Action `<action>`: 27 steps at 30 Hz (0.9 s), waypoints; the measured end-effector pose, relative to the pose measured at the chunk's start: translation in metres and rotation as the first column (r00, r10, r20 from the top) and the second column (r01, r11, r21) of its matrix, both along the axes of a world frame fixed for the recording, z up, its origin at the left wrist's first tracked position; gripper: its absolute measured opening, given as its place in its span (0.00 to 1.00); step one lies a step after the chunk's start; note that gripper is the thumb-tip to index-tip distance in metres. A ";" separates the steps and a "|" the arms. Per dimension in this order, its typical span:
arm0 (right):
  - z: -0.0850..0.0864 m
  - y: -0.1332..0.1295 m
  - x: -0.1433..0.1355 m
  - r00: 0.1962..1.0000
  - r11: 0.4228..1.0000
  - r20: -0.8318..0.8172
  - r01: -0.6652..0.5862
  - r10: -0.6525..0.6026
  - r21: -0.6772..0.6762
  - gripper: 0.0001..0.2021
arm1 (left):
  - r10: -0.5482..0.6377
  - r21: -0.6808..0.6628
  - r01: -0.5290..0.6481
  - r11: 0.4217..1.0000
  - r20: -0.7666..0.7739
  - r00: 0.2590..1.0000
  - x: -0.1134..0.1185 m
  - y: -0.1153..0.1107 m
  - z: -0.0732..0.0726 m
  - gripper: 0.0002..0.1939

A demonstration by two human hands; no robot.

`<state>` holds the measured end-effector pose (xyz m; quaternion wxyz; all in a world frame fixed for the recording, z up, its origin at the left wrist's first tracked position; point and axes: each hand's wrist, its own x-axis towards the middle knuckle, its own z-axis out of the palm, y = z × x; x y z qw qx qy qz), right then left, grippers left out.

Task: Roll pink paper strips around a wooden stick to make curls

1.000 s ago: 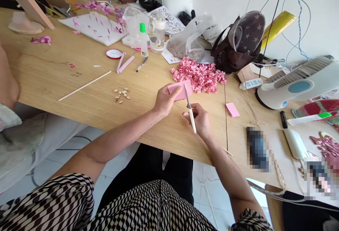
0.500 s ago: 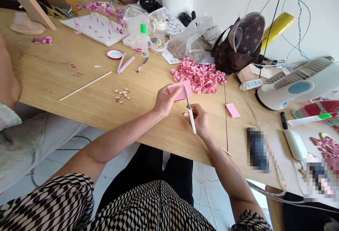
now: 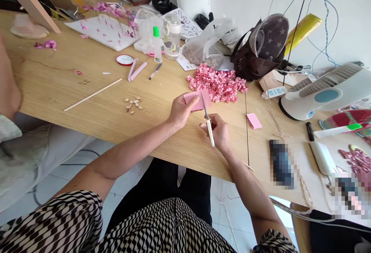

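My left hand (image 3: pixel 182 110) pinches a small pink sheet of paper (image 3: pixel 193 97) between thumb and fingers, just above the table. White-handled scissors (image 3: pixel 210 131) are gripped in my right hand (image 3: pixel 219 131), their blades pointing up and lying at the right part of the paper. Whether the blades are apart is hard to make out. Behind both hands lies a heap of curled pink paper pieces (image 3: pixel 216 82). A folded pink paper piece (image 3: pixel 254 121) rests to the right of my right hand.
Left of my hands are several pale seeds (image 3: pixel 133 104) and a thin wooden stick (image 3: pixel 92 94). A glue bottle (image 3: pixel 157 46) and a clear water bottle (image 3: pixel 172 38) stand farther back. On the right are a white fan (image 3: pixel 324 92) and cords. Another person's arm (image 3: pixel 8 82) shows at far left.
My hands stay in nearly the same place. The paper's right edge now looks slightly parted beside the scissor blades, and the whole view has shifted very slightly.
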<state>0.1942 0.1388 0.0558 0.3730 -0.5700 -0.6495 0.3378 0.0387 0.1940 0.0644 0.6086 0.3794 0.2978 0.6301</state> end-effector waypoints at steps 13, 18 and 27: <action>0.003 0.000 0.000 1.000 1.000 -0.014 0.027 -0.027 -0.015 0.24 | -0.009 -0.024 0.010 1.000 0.034 0.999 0.000 0.001 0.001 0.21; 0.001 0.002 0.001 1.000 1.000 0.000 -0.007 0.007 -0.025 0.25 | 0.024 -0.025 -0.024 0.999 0.027 0.999 0.000 0.002 0.001 0.21; -0.001 0.001 0.001 0.998 0.998 0.022 -0.066 0.066 -0.021 0.26 | 0.156 -0.013 -0.155 0.988 0.017 0.988 -0.003 0.007 0.000 0.22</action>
